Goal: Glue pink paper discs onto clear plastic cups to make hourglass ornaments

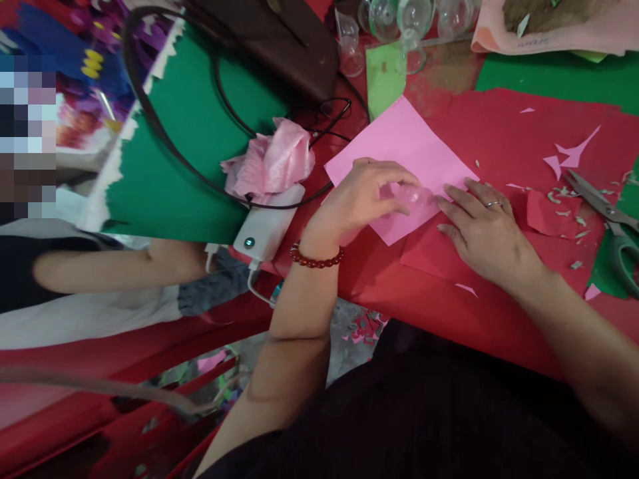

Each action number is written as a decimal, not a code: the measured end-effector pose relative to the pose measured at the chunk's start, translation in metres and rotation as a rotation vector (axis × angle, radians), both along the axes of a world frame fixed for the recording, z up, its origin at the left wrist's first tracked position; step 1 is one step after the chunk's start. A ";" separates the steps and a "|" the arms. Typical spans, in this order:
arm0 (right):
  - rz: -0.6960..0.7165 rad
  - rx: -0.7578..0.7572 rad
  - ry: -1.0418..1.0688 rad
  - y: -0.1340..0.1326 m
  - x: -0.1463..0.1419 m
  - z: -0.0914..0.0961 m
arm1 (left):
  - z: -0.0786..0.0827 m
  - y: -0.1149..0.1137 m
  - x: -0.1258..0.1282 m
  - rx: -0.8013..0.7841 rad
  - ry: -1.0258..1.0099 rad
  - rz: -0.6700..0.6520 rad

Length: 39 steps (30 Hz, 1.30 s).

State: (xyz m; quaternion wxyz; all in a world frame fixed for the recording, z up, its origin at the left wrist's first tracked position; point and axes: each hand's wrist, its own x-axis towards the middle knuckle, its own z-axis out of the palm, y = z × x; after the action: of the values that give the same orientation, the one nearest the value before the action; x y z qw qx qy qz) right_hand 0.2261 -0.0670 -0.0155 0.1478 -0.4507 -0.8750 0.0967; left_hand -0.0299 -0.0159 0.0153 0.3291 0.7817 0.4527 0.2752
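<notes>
A pink sheet of paper (399,136) lies at an angle on red paper. On it is a small clear plastic cup (415,197) with a rounded body, seen pink through its wall. Thumb and fingers of my left hand (362,193) curve around the cup from the left; a beaded bracelet circles that wrist. Flat at the sheet's right edge rests my right hand (482,223), its fingers spread and a ring on one of them. Its fingertips are close to the cup, but whether they touch it I cannot tell.
Grey scissors (612,213) lie at the right among paper scraps. Several clear plastic cups (384,20) stand at the back. At the left are a brown bag (304,46), crumpled pink tissue (274,159), a white power bank (269,223) and another person's arm (120,266).
</notes>
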 end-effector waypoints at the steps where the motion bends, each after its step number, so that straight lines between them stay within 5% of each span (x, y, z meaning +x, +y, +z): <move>1: 0.000 -0.001 -0.004 0.000 0.000 0.000 | 0.000 0.000 0.000 -0.003 -0.008 0.004; 14: -0.022 0.059 0.051 0.000 -0.003 -0.007 | -0.011 0.002 -0.001 0.082 0.061 0.018; 22: -0.317 0.259 0.558 0.005 0.014 0.016 | -0.006 0.000 0.004 0.215 -0.034 0.056; 26: -0.464 0.028 0.918 0.005 0.018 0.019 | 0.013 -0.004 0.034 0.411 -0.169 0.201; 30: -0.267 -0.206 1.241 0.015 0.017 0.025 | 0.027 -0.003 0.085 0.529 -0.240 0.311; 39: -0.204 -0.538 1.641 0.026 0.050 0.038 | 0.021 0.006 0.175 0.604 -0.178 0.330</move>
State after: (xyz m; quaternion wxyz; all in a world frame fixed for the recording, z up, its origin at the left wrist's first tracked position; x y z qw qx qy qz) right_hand 0.2762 -0.0407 0.0228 0.6286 -0.3342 -0.3948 0.5808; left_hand 0.1452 -0.0101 0.0362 0.0723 0.7329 0.4405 0.5134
